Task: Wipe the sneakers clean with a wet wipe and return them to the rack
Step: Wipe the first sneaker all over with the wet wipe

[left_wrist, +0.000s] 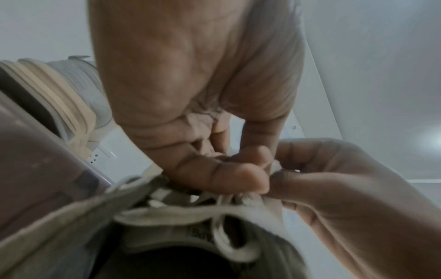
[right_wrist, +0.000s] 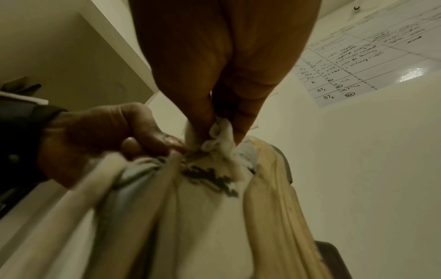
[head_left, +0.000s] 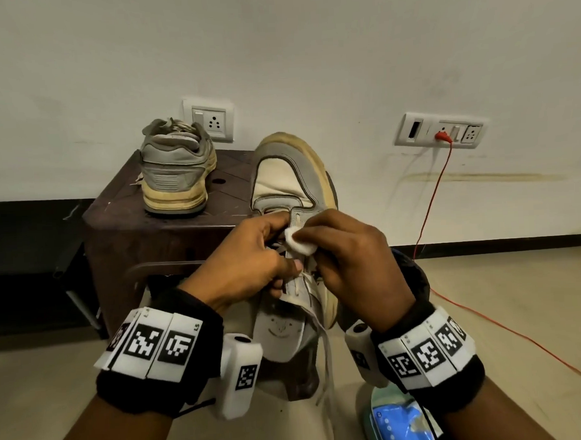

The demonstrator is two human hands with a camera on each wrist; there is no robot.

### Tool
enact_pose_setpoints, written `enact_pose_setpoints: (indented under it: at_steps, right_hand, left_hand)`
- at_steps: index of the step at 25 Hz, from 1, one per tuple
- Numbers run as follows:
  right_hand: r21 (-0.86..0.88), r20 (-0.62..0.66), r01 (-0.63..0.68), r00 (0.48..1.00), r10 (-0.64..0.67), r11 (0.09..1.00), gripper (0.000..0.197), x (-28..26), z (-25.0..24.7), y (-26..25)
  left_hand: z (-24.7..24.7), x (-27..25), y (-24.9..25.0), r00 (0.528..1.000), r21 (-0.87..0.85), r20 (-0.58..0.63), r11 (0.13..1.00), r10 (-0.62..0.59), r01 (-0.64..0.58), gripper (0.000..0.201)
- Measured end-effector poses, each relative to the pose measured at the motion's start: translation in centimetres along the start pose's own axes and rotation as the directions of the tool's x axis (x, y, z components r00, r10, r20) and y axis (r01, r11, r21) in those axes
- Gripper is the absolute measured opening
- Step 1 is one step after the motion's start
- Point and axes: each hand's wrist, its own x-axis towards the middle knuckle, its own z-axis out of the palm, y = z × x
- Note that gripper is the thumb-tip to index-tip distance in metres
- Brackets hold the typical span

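The held sneaker (head_left: pixel 291 199) is raised between both hands in front of the dark brown rack (head_left: pixel 121 225). Its long axis runs away from the person, toe pointing up and toward the wall, heel opening nearest the wrists, with loose laces (head_left: pixel 324 349) hanging down. The left hand (head_left: pixel 247 259) has a clenched grip on the lace area and tongue, thumb and fingers curled round them. The right hand (head_left: pixel 348 250) pinches a bunched white wet wipe (head_left: pixel 300 241) and presses it against the upper eyelet area. The second sneaker (head_left: pixel 177 168) stands on top of the rack, heel toward the person, toe toward the wall. A blue wipe packet (head_left: pixel 397 422) lies on the floor below the right wrist.
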Motion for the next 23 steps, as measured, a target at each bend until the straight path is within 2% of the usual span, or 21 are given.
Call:
enact_pose_setpoints:
  at_steps: [3,5,6,8,10,12,16,20,22,23]
  right_hand:
    - [0.085,0.215,0.043,0.975,-0.06,0.995,0.027,-0.7,-0.2,-0.1]
    - [0.077,0.254,0.059,0.964,-0.077,0.995,0.022,-1.0,-0.4,0.1]
    - [0.046,0.216,0.064,0.974,-0.073,0.997,0.02,-1.0,-0.3,0.1]
    - [-0.04,0.052,0.032,0.998,-0.03,0.999,0.021,-0.5,0.1,0.2]
    - [-0.086,-0.11,-0.031,0.994,0.022,0.996,0.022,0.4,0.4,0.4]
    - [-0.102,-0.173,-0.049,0.984,0.031,0.994,0.021,1.1,0.6,0.6]
    - [-0.06,-0.049,0.013,0.999,-0.016,0.998,0.017,0.7,1.0,-0.1]
    - [0.088,0.149,0.057,0.986,-0.07,0.994,0.02,-0.6,0.1,-0.4]
    - [0.048,0.173,0.114,0.978,-0.12,0.992,0.018,-1.1,-0.2,-0.5]
    - [0.004,0.136,0.123,0.983,-0.122,0.992,0.018,-1.0,-0.2,-0.6]
  left_hand:
    - [-1.2,-0.4,0.1,0.998,0.013,0.062,1.0,0.016,-0.017,0.066]
    - [-1.7,-0.4,-0.1,0.997,-0.008,0.077,1.0,0.019,-0.018,0.075]
    - [-1.9,-0.3,-0.2,0.997,-0.014,0.079,1.0,0.021,-0.02,0.075]
    - [-1.9,-0.3,-0.3,0.996,-0.024,0.092,1.0,0.018,-0.016,0.072]
    - [-1.5,-0.1,-0.4,0.996,-0.029,0.087,1.0,-0.005,0.008,0.064]
    - [-1.3,0.1,-0.5,0.998,-0.022,0.057,1.0,0.002,-0.001,0.052]
    - [-1.8,0.5,-0.7,0.997,-0.078,-0.076,0.997,0.008,-0.014,0.037]
    - [-2.4,0.6,-0.8,0.978,-0.16,-0.208,0.987,-0.015,-0.019,0.03]
    - [-2.4,0.6,-0.7,0.975,-0.217,-0.22,0.976,-0.041,-0.008,0.029]
    - [-2.4,0.6,-0.7,0.975,-0.223,-0.215,0.975,-0.052,0.002,0.028]
